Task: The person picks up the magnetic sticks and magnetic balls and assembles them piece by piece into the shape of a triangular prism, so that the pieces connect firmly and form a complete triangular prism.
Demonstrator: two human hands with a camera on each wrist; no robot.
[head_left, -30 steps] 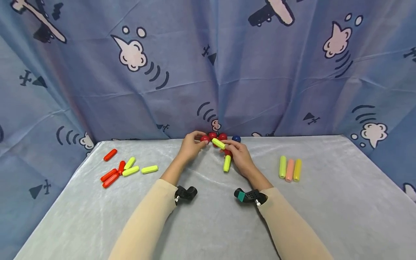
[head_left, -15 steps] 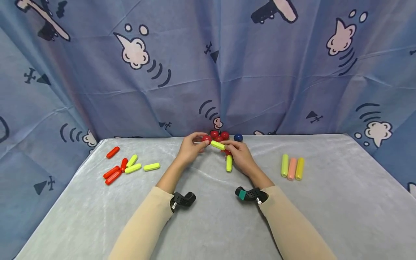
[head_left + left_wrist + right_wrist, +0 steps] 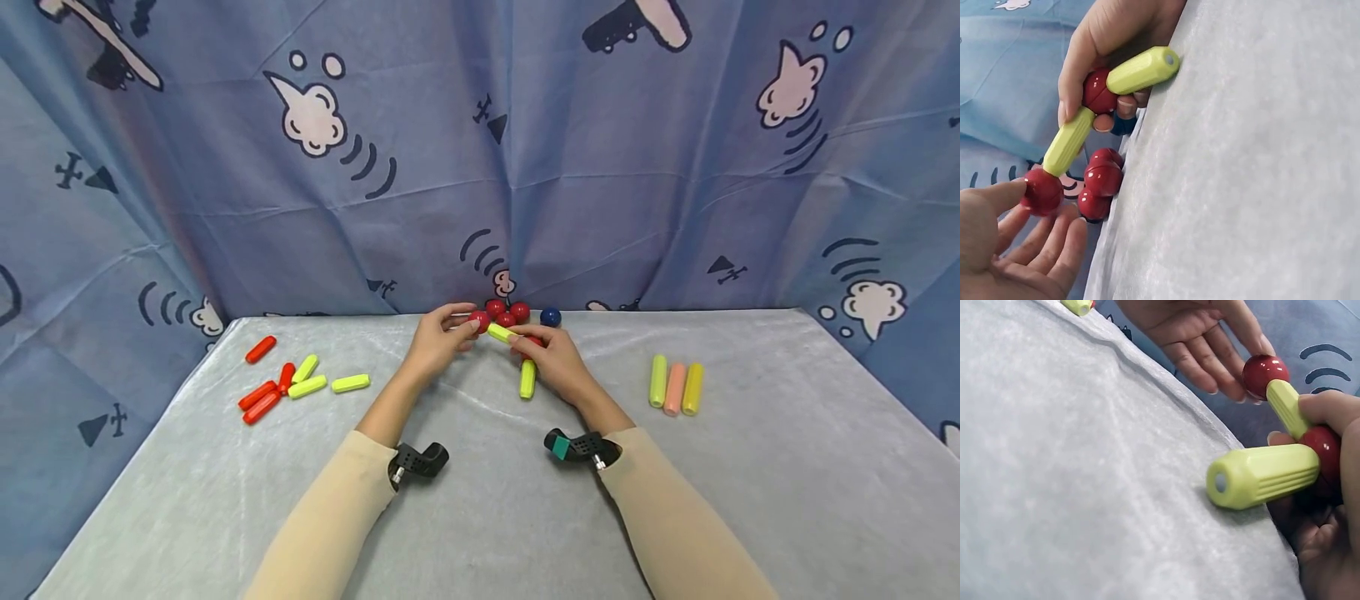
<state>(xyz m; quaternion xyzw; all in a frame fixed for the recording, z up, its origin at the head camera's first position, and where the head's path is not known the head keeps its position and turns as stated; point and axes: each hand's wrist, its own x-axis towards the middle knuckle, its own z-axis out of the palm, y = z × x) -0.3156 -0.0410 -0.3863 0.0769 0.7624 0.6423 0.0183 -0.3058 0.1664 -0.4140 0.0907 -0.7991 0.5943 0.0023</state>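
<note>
My left hand (image 3: 438, 342) pinches a red ball (image 3: 1042, 192) between thumb and fingers. That ball meets the end of a ridged yellow-green magnetic rod (image 3: 1069, 142). My right hand (image 3: 557, 358) grips this rod near its other end, with the thumb along it. There a second red ball (image 3: 1099, 94), partly covered by my right fingers, joins it to another yellow-green rod (image 3: 1263, 476). This second rod angles toward me, its grey end dot showing in both wrist views. The joined pieces form a bent chain between my hands.
Behind my hands lie several red balls (image 3: 519, 312) and a blue ball (image 3: 551, 317) at the table's (image 3: 480, 517) back edge, near the curtain (image 3: 420, 150). Red rods (image 3: 261, 349) and yellow-green rods (image 3: 350, 383) lie left. Right are green, pink (image 3: 673, 389) and yellow rods.
The red ball in my left hand has come against the rod's end, closing a small gap. The rod has dropped slightly, so the red balls behind show more. The head view has shifted a little.
</note>
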